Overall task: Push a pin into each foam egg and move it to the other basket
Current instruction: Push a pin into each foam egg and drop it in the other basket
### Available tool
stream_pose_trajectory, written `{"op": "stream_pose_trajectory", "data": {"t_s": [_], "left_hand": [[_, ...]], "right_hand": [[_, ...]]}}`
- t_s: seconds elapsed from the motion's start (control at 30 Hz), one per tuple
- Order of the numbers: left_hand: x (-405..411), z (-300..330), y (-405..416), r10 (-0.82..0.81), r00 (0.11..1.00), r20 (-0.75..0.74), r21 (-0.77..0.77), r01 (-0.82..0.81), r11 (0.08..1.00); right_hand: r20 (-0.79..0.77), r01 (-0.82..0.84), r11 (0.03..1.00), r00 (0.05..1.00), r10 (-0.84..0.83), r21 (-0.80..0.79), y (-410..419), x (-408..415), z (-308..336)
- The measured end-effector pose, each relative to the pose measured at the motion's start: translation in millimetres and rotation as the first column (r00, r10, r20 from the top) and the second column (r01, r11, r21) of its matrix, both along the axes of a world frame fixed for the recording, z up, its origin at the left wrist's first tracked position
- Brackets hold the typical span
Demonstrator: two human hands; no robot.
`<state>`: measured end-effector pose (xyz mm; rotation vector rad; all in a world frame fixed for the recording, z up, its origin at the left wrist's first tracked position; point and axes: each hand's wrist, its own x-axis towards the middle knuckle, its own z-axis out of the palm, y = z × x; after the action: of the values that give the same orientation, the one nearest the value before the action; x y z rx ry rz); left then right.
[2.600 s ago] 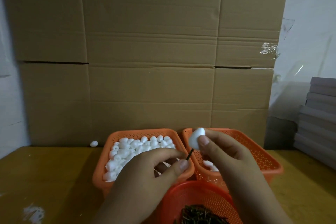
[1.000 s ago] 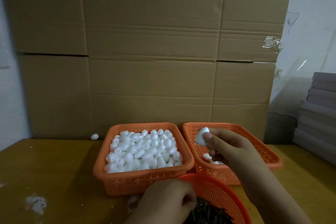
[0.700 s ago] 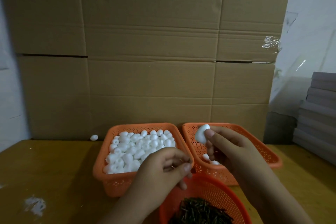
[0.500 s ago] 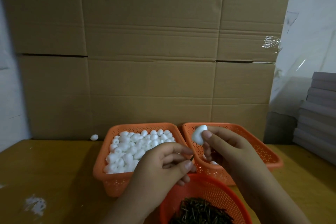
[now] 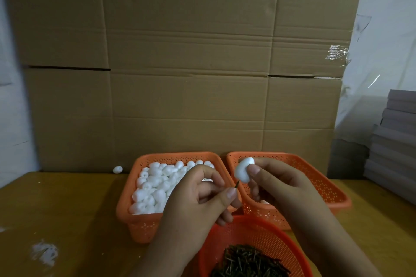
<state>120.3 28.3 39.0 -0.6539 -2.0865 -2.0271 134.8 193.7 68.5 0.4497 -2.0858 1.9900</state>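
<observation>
My right hand (image 5: 276, 184) holds a white foam egg (image 5: 243, 170) between thumb and fingers, above the near-left corner of the right orange basket (image 5: 326, 186). My left hand (image 5: 202, 195) pinches a thin dark pin (image 5: 237, 184) whose tip points up at the egg's underside, just short of it. The left orange basket (image 5: 130, 216) is heaped with several white foam eggs (image 5: 155, 182). A few eggs lie in the right basket, mostly hidden behind my right hand. A round orange basket (image 5: 258, 236) of dark pins (image 5: 247, 263) stands nearest me.
One stray foam egg (image 5: 117, 169) lies on the wooden table (image 5: 63, 209) by the cardboard wall (image 5: 191, 74). A white smear (image 5: 44, 253) marks the table at front left. Stacked grey boards (image 5: 396, 141) rise at the right edge.
My left hand rose from the pin basket with a pin and brought it up to the egg. My right hand has kept the egg nearly still over the right basket.
</observation>
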Motion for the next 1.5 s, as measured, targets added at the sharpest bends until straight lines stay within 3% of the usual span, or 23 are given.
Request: {"op": "stream_pose_trajectory", "data": {"t_s": [0.37, 0.53, 0.83, 1.13, 1.5], "left_hand": [[4.8, 1.2, 2.3, 0.083, 0.99, -0.114, 0.05, -0.078, 0.996], [3.9, 3.1, -1.4, 0.038, 0.995, -0.091, 0.007, -0.037, 0.999], [-0.6, 0.2, -3.5, 0.177, 0.979, -0.096, -0.133, -0.189, 0.973], [4.1, -0.2, -0.4, 0.182, 0.979, -0.09, -0.141, -0.193, 0.971], [6.5, -0.5, 1.5, 0.191, 0.976, -0.103, -0.142, -0.204, 0.969]], "right_hand": [[0.04, -0.122, 0.992, 0.992, 0.122, 0.016, -3.9, -1.1, -2.4], [0.033, -0.07, 0.997, 0.997, 0.07, -0.014, -2.5, -2.2, -3.3], [-0.016, -0.02, 1.0, 1.0, 0.021, 0.018, -7.2, 2.2, -2.2], [-0.142, 0.056, 0.994, 0.989, -0.042, 0.096, -9.0, 2.4, -1.3], [-0.108, 0.014, 0.991, 0.994, 0.0, 0.134, -5.6, 0.3, -1.8]]}}
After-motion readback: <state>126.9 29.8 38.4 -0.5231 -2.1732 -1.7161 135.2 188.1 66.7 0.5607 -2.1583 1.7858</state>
